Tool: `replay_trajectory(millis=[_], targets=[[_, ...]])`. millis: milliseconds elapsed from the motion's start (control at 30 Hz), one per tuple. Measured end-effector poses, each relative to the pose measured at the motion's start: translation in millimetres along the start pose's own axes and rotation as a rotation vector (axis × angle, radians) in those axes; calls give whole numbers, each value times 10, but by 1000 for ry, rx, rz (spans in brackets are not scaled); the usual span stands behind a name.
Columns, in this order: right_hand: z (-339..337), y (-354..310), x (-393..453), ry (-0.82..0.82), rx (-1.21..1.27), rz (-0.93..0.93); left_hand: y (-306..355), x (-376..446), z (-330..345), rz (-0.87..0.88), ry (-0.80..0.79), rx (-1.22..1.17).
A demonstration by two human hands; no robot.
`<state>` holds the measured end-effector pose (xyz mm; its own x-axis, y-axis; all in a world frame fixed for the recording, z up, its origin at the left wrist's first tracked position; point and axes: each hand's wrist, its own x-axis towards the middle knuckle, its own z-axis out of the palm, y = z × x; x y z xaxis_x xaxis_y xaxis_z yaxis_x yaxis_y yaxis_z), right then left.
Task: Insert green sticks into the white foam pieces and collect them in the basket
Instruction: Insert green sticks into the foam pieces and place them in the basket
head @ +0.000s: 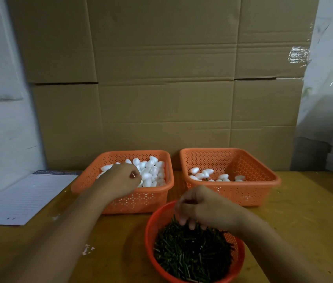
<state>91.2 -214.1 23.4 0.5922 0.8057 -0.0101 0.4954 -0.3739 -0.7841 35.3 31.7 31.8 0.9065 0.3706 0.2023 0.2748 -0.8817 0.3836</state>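
Reaching down into the round red basket (148, 237), the right hand (204, 207) has its fingers curled, the fingertips (183, 221) dipping into the heap of green sticks (192, 254) that fills it; whether a stick is actually pinched between them cannot be told. This basket sits on the wooden tabletop (304, 211), directly under that hand and nearest the viewer. Beyond and to the left of the right hand, the left hand (123, 177) hangs over the left orange basket (141, 199), fingers curled down among the white foam pieces (151, 170) piled there; its grip is hidden, so what it holds cannot be told. Just past the right hand stands the right orange basket (243, 193), holding only a few foam pieces on sticks (206, 174) along its near side. Left of the left forearm lies a lined notepad (22, 197). Farthest back, a wall of cardboard boxes (161, 78) rises behind both orange baskets.
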Motion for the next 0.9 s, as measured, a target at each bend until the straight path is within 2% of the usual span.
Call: replay_trajectory(millis=[267, 533, 633, 900], targets=[[23, -29, -22, -98, -18, 2, 8, 495, 57, -11, -153, 112], [30, -30, -14, -104, -34, -6, -35, 627, 166, -16, -380, 212], [43, -18, -2, -94, -40, -1, -38, 637, 180, -23, -349, 269], [40, 32, 32, -62, -13, -13, -87, 621, 206, 77, -191, 139]])
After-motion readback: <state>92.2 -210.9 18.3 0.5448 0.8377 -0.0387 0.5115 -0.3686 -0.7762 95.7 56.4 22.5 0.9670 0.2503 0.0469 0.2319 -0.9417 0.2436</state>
